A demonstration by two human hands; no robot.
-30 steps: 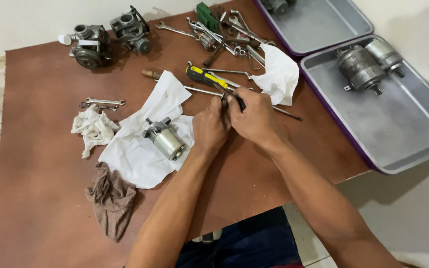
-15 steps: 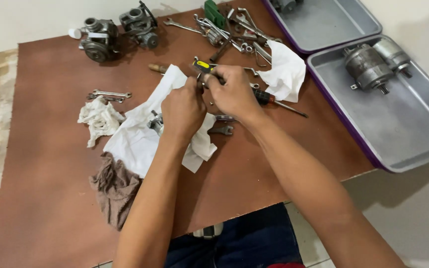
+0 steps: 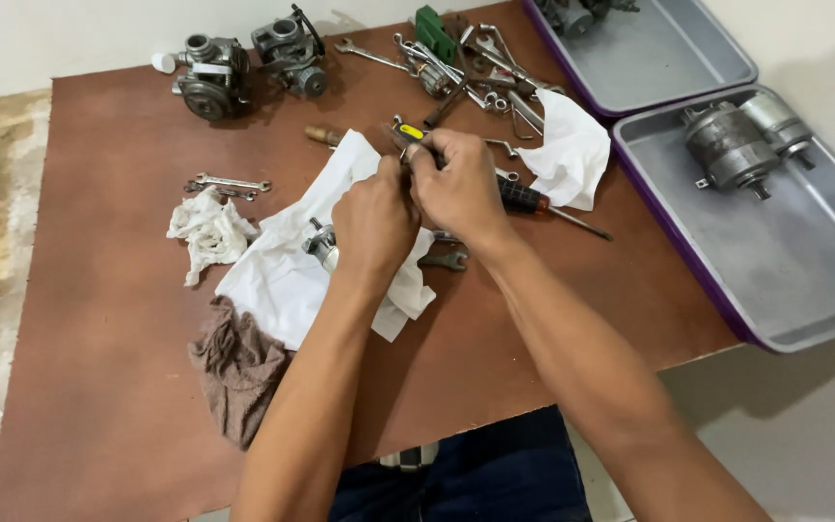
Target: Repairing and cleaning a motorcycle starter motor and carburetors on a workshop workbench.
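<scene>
A small dark part [image 3: 408, 147], mostly hidden, sits pinched between the fingers of both hands, left hand [image 3: 374, 217] and right hand [image 3: 458, 186] touching above the white cloth [image 3: 277, 280], a screwdriver [image 3: 533, 201] just right on the table [image 3: 99, 387].

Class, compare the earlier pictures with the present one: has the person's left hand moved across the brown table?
Yes. The left hand has moved away from the person, up the white cloth towards the wooden-handled tool, hiding most of the small metal part.
</scene>
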